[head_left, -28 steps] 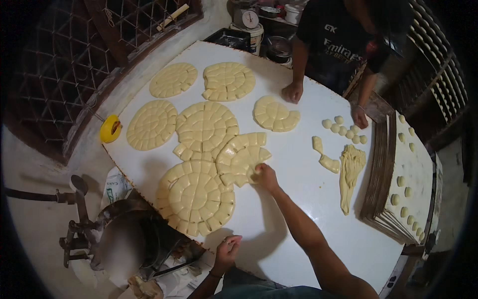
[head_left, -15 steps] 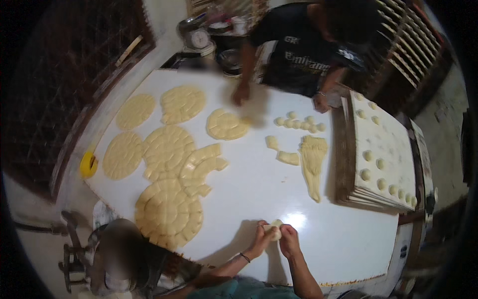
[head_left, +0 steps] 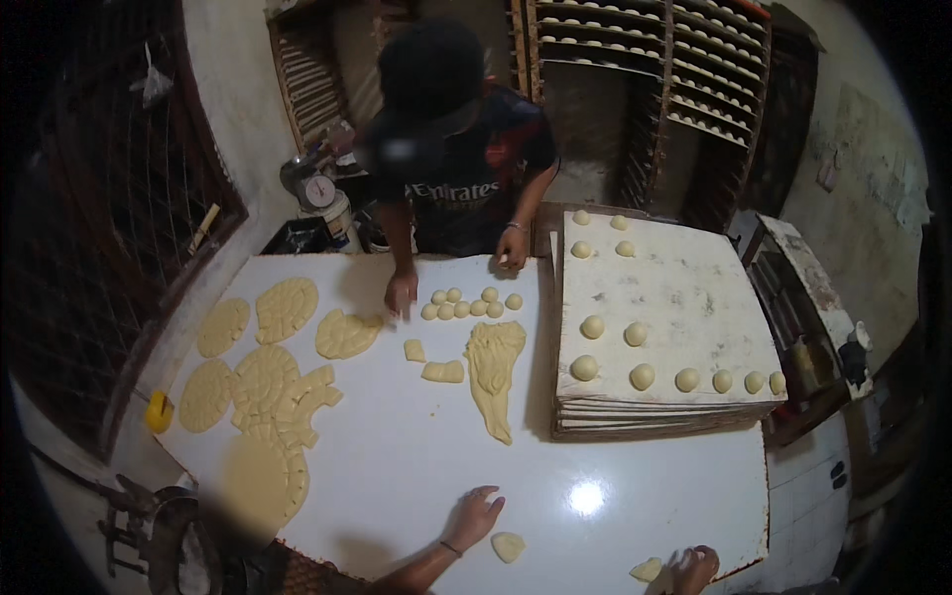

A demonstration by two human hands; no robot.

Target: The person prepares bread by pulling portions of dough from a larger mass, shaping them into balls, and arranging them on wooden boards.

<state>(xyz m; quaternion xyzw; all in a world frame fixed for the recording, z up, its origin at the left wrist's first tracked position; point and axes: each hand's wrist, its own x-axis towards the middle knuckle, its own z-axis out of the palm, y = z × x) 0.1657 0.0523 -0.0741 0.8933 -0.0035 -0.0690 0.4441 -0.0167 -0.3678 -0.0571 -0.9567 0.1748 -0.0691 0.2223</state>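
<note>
On the white table [head_left: 387, 476], my left hand [head_left: 479, 511] is open with loosely curved fingers, just above a small piece of pale dough [head_left: 508, 545]. Near the front right edge my right hand [head_left: 699, 565] has curled fingers beside another dough piece [head_left: 647, 569]; what they hold, if anything, is hidden. Scored rounds of dough [head_left: 263, 372] cover the left side. Farther up lie a long lump of dough [head_left: 491, 367], two cut strips and a cluster of small balls [head_left: 461, 309].
A co-worker [head_left: 456, 178] stands across the table, hands at its far edge. Stacked boards [head_left: 674, 297] with dough balls occupy the right. Behind are racks [head_left: 605, 35], a scale [head_left: 319, 191] and buckets. A yellow ring-shaped object [head_left: 159, 412] hangs at the left edge.
My hands were together on a dough piece; now they are apart, with two pieces on the table. The view has tilted up toward the racks. The co-worker's hands remain near the far edge.
</note>
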